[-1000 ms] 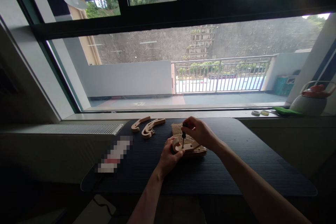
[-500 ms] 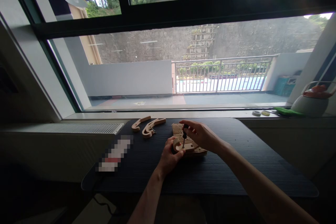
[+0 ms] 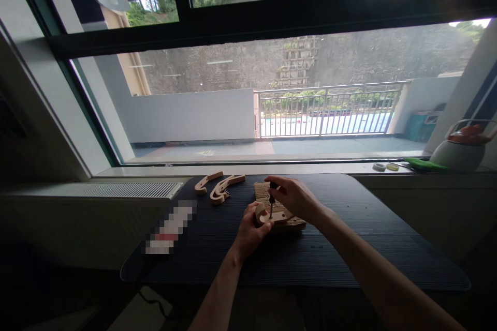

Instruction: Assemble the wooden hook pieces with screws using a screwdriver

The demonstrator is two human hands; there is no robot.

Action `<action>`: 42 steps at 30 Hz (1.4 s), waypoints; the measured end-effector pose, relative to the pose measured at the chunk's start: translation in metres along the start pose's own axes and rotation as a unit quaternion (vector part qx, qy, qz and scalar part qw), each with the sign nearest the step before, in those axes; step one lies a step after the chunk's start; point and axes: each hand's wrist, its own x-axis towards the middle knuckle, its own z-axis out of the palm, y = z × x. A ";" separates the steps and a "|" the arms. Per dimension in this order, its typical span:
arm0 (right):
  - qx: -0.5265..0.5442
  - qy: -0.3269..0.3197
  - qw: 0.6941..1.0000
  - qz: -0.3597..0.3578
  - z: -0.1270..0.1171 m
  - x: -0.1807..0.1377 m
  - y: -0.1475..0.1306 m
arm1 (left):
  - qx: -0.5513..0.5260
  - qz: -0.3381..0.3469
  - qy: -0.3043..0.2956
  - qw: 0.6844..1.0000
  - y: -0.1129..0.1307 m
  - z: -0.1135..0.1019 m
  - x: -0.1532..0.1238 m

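Observation:
A curved wooden hook [image 3: 280, 216] lies on a rough wooden block [image 3: 262, 192] in the middle of the table. Around the hook's rounded end, my left hand [image 3: 250, 230] is closed, with the thumb along its near side. My right hand [image 3: 297, 196] grips the dark handle of a screwdriver [image 3: 271, 200] from above. The screwdriver stands nearly upright, its tip down on the hook close to the curled end. Whether a screw sits under the tip is too small to tell.
Several more wooden hooks [image 3: 227, 186] lie at the table's back left. A pixelated flat item [image 3: 171, 227] is at the left. On the windowsill at right are tape rolls [image 3: 379, 167], a green item [image 3: 425, 165] and a white kettle [image 3: 460, 155]. The dark table [image 3: 368, 238] has rounded corners.
The screwdriver's handle and my right hand have shifted very slightly left. My left hand and the hook look unmoved.

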 end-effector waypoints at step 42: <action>-0.132 -0.093 0.985 -0.065 -0.025 0.012 -0.013 | 0.004 0.005 -0.001 1.000 0.000 -0.001 0.000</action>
